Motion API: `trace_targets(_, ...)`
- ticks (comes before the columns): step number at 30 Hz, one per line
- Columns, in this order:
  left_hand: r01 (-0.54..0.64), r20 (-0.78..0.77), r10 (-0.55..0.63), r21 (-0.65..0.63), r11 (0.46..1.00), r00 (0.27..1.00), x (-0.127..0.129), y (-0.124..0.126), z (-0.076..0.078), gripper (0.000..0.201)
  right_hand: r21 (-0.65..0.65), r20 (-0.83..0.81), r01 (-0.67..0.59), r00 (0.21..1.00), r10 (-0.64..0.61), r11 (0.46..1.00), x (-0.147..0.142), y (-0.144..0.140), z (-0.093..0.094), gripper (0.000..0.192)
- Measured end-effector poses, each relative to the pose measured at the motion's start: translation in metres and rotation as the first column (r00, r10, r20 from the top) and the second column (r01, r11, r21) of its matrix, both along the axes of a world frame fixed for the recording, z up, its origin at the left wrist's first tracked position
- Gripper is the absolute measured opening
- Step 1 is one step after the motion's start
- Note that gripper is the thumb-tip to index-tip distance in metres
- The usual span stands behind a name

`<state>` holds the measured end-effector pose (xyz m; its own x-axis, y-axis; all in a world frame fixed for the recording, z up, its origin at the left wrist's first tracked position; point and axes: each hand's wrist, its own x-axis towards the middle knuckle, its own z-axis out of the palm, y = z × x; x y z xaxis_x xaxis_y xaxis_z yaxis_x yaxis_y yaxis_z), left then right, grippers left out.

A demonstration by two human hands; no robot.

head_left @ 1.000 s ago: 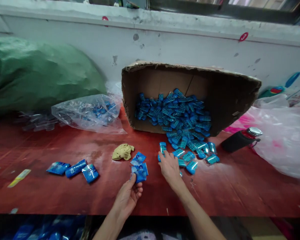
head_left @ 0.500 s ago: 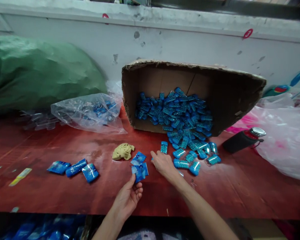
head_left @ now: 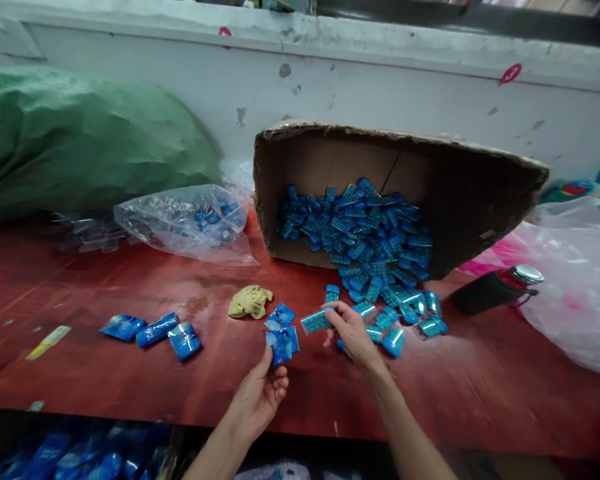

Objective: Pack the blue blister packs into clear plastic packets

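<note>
The right hand pinches one blue pack w/ thumb & fingers, lifted just above the red table. The left hand pinches small blue bags at their bottom edge, thumb on front, fingers curled behind; maybe 2 bags, hard to tell. More blue packs spill from a tipped cardboard box. A yellow rag lies near the bags.
</note>
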<state>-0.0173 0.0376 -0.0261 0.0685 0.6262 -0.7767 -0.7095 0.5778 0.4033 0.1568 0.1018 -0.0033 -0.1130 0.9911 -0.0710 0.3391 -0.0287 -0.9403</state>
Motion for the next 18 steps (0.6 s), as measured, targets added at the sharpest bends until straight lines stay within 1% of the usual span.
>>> trace_targets(1, -0.002, -0.011, 0.003, 0.014, 1.000, 1.000, 0.001, 0.000, -0.001, 0.018, -0.086, -0.223, 0.041, 0.973, -0.059, 0.995, -0.003, -0.008, -0.001, 0.029)
trace_targets(2, -0.008, -0.027, 0.008, 0.030, 1.000, 1.000, 0.002, 0.000, -0.002, 0.018, -0.163, -0.387, 0.057, 0.915, -0.117, 0.985, -0.007, -0.015, -0.002, 0.029)
trace_targets(3, -0.013, -0.044, 0.015, 0.049, 0.999, 0.999, 0.003, 0.000, -0.003, 0.018, -0.217, -0.476, 0.060, 0.865, -0.160, 0.974, -0.012, -0.022, -0.003, 0.030)
trace_targets(4, -0.017, -0.061, 0.021, 0.067, 0.998, 0.998, 0.003, 0.000, -0.003, 0.018, -0.257, -0.521, 0.058, 0.832, -0.189, 0.965, -0.016, -0.027, -0.004, 0.032)
trace_targets(5, -0.020, -0.077, 0.026, 0.083, 0.996, 0.997, 0.003, 0.000, -0.004, 0.018, -0.287, -0.539, 0.056, 0.816, -0.210, 0.956, -0.020, -0.031, -0.004, 0.034)
trace_targets(8, -0.022, -0.114, 0.038, 0.139, 0.990, 0.993, 0.002, -0.002, -0.006, 0.019, -0.338, -0.536, 0.083, 0.802, -0.264, 0.938, -0.025, -0.038, -0.003, 0.038)
trace_targets(12, -0.032, -0.163, 0.066, 0.205, 0.978, 0.984, 0.000, -0.003, -0.007, 0.022, -0.346, -0.568, 0.127, 0.760, -0.315, 0.929, -0.026, -0.039, -0.003, 0.039)
trace_targets(15, -0.042, -0.172, 0.080, 0.213, 0.976, 0.982, 0.001, -0.003, -0.007, 0.023, -0.344, -0.607, 0.164, 0.712, -0.352, 0.925, -0.030, -0.044, -0.005, 0.036)
trace_targets(18, -0.057, -0.154, 0.088, 0.191, 0.980, 0.984, 0.002, -0.002, -0.006, 0.023, -0.346, -0.607, 0.164, 0.711, -0.354, 0.924, -0.038, -0.051, -0.011, 0.034)
